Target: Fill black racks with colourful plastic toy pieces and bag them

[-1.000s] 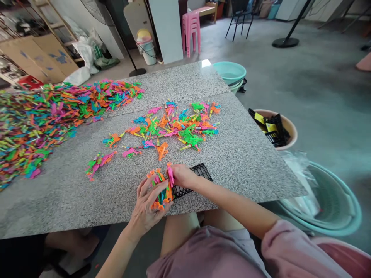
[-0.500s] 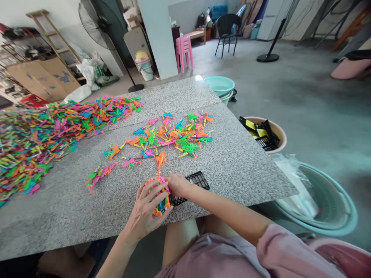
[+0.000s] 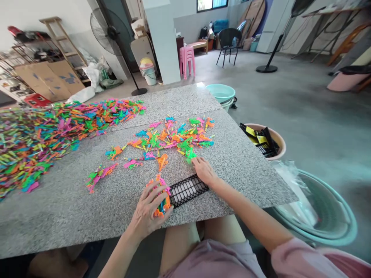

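Observation:
My left hand point(image 3: 151, 202) curves over a row of small plastic toy guns point(image 3: 164, 204) in orange, pink, green and blue, packed at the left end of a black plastic mesh basket point(image 3: 188, 190). Its fingers wrap the row from above, and part of the toys is hidden beneath them. Past the basket's far right corner, my right hand point(image 3: 204, 170) has its fingertips closed on a green toy gun point(image 3: 190, 153) at the near edge of a loose group. An orange toy gun point(image 3: 162, 161) lies just beyond the left hand.
A large heap of toy guns point(image 3: 63, 131) covers the left of the speckled stone table point(image 3: 116, 208). To the right stand a tub of black baskets point(image 3: 262, 139) and a green basin point(image 3: 327, 200) with clear plastic bags. Another person's leg point(image 3: 58, 262) shows below the table, lower left.
My right hand has moved from beside the left hand up and right to the green toy gun, uncovering the mesh basket. The left hand stays on the row. The view has tilted up slightly.

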`<act>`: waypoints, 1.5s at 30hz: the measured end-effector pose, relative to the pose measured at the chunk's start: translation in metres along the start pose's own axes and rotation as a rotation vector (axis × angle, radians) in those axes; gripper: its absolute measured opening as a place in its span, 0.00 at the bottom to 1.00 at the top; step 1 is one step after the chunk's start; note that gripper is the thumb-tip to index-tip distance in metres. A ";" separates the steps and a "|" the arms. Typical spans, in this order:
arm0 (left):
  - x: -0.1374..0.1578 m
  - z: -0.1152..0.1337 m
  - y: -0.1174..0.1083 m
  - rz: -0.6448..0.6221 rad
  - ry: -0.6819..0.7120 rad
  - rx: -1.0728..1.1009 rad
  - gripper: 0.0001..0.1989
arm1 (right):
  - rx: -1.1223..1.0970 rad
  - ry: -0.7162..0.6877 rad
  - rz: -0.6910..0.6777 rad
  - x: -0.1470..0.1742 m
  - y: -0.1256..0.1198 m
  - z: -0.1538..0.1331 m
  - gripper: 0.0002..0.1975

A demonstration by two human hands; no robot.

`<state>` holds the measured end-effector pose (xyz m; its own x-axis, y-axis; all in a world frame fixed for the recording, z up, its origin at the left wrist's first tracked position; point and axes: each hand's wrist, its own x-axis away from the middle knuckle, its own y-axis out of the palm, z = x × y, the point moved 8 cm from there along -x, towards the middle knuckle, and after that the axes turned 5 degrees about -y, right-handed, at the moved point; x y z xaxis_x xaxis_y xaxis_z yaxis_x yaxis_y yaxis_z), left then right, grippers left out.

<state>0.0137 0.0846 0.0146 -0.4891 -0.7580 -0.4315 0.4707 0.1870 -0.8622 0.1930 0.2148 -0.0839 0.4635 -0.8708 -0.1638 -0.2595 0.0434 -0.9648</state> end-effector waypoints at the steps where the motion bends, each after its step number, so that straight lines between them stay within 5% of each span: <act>1: 0.000 0.000 -0.001 0.004 -0.004 0.009 0.15 | -0.006 0.032 0.013 0.002 -0.003 0.005 0.11; 7: 0.000 0.000 -0.002 0.000 -0.030 0.027 0.16 | -0.024 0.111 0.079 0.004 -0.024 0.009 0.11; 13: 0.000 0.000 0.001 -0.015 -0.044 0.030 0.15 | -0.028 -0.009 -0.107 0.018 -0.018 -0.003 0.13; 22: 0.001 0.001 0.001 0.015 -0.088 0.076 0.16 | -0.047 -0.191 -0.071 0.033 -0.014 -0.018 0.16; 28: 0.001 0.001 0.002 0.011 -0.105 0.078 0.14 | -0.178 0.041 0.001 0.014 -0.014 0.005 0.12; 31: 0.000 0.002 0.000 0.006 -0.074 0.083 0.14 | -0.148 0.141 -0.198 -0.019 -0.003 0.015 0.17; 35: 0.000 0.001 0.000 -0.019 -0.059 0.079 0.16 | -0.155 0.102 -0.371 -0.043 0.002 0.013 0.04; 38: 0.001 0.001 0.002 -0.044 -0.082 0.073 0.17 | -0.313 0.124 -0.259 -0.021 -0.004 -0.005 0.07; 42: 0.000 0.000 0.003 -0.042 -0.093 0.094 0.14 | -0.821 0.037 -0.206 0.040 0.010 -0.066 0.07; 45: 0.000 -0.002 0.005 -0.039 -0.084 0.109 0.14 | -0.932 0.033 -0.170 0.064 0.020 -0.096 0.09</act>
<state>0.0144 0.0867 0.0102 -0.4479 -0.8137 -0.3704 0.5315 0.0909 -0.8422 0.1357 0.1130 -0.0939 0.5371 -0.8434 -0.0166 -0.7693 -0.4816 -0.4198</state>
